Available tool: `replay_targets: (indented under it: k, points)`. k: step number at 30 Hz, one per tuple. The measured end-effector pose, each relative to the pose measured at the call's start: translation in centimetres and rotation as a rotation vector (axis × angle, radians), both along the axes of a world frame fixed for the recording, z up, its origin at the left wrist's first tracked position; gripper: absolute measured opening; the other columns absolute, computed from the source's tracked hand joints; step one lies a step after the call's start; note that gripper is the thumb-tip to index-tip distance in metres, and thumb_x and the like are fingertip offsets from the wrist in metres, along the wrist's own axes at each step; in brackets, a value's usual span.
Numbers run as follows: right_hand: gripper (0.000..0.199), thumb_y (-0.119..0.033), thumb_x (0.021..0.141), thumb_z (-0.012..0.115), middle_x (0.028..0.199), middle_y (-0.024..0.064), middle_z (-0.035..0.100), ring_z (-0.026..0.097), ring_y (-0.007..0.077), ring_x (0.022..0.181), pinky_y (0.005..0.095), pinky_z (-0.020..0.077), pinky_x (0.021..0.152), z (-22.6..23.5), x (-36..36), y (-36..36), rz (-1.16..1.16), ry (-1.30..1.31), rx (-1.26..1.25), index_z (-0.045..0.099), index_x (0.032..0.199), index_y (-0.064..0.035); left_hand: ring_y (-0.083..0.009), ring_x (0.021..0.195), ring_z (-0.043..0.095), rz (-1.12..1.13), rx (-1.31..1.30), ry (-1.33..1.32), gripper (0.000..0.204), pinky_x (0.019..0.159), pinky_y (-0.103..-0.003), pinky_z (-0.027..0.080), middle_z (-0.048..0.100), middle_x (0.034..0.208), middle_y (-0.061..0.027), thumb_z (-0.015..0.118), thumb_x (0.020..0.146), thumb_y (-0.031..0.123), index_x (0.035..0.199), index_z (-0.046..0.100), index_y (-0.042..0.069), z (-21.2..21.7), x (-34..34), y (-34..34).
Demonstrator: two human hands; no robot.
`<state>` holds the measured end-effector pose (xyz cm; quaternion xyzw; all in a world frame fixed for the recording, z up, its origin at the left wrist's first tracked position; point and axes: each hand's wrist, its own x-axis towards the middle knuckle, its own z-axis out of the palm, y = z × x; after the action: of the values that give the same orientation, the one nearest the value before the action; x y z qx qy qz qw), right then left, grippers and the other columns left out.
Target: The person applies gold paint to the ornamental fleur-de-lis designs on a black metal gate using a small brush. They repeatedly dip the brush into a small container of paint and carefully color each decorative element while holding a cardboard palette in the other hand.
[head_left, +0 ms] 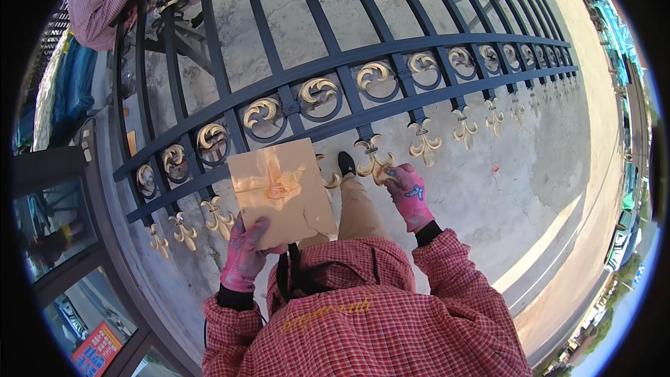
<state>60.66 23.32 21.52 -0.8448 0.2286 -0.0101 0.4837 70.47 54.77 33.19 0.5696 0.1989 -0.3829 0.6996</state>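
My left hand (244, 255), in a pink glove, grips a square piece of brown cardboard (262, 199) by its lower left edge. A wet-looking gold patch glistens in the middle of the cardboard. My right hand (410, 197), gloved in pink with a blue mark on the back, is closed at a gold fleur-de-lis finial (374, 156). Whatever its fingers hold, if anything, is hidden against the finial. That finial sticks out from the near rail of a dark blue-grey metal fence panel (391, 98). Gold scrolls (319, 89) sit inside rings between the two rails.
Another person in a checked sleeve (98, 7) is at the panel's far left corner. Metal-framed glass doors (77, 237) stand on the left. Grey concrete (488, 216) lies under the raised panel, and one dark shoe (347, 163) shows below its near edge.
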Motion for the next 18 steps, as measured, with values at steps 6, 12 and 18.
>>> replay_targets:
  k: [6, 12, 18]
  points:
    - [0.018, -0.003, 0.076, 0.063, 0.085, 0.0100, 0.055, 0.060, 0.0225, 0.068, 0.0324, 0.0485, 0.057, -0.2, 3.7, -0.5, -0.012, -0.018, -0.235, 0.062, 0.094, -0.0042, -0.0214, 0.094, 0.062, 0.016, 0.021, -0.002, 0.051, 0.059, -0.032, 0.058, 0.055, 0.114, -0.0091, 0.060, 0.086, 0.027, 0.127, 0.039, 0.006, 0.3, -0.7, -0.3]
    - [0.021, -0.009, 0.075, 0.061, 0.091, 0.0123, 0.056, 0.059, 0.0322, 0.081, 0.0417, 0.0475, 0.067, -2.0, 5.8, -1.9, -0.052, -0.095, -0.208, 0.063, 0.096, -0.0098, -0.0224, 0.093, 0.062, 0.043, 0.002, 0.000, 0.050, 0.061, -0.033, 0.058, 0.055, 0.112, -0.0095, 0.059, 0.086, 0.024, 0.128, 0.039, 0.005, 0.3, -0.9, 0.2]
    - [0.017, -0.010, 0.077, 0.062, 0.090, 0.0130, 0.057, 0.059, 0.0324, 0.078, 0.0389, 0.0470, 0.068, -2.8, 6.1, -1.1, -0.050, -0.093, -0.297, 0.063, 0.094, -0.0055, -0.0219, 0.091, 0.062, 0.066, -0.004, 0.000, 0.051, 0.060, -0.033, 0.057, 0.055, 0.111, -0.0093, 0.059, 0.086, 0.025, 0.127, 0.038, 0.004, -0.1, -1.2, 0.4]
